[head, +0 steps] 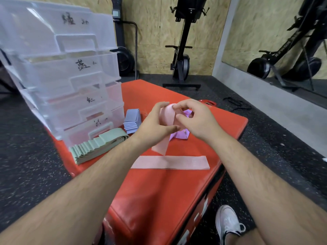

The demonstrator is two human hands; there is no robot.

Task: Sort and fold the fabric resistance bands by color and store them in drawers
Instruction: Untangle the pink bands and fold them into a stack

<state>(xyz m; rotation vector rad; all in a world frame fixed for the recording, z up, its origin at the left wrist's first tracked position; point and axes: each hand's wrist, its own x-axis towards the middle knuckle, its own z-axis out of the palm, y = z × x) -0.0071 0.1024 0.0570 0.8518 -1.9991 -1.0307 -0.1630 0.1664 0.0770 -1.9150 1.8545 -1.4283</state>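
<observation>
Left hand (155, 121) and right hand (194, 119) are raised close together over the red padded box (159, 200). Both are clamped on one pink band (166, 117), with the fingertips pinching its upper fold; its loose tail hangs down toward the pad. A second pink band (169, 162) lies flat and straight on the box, nearer the person. Purple bands (178, 135) sit crumpled on the pad, partly hidden behind the hands. A blue-lilac folded stack (131, 121) stands just beside the clear drawer unit (62, 68). A green folded stack (95, 147) is fanned out against the unit's lowest drawer. Each of the four drawer fronts carries black handwritten characters. The second from the top looks like 藍; the others are too blurred to read. White lettering on the box's side is cut off and unreadable. A white shoe (228, 225) rests on the speckled floor to the right of the box.
</observation>
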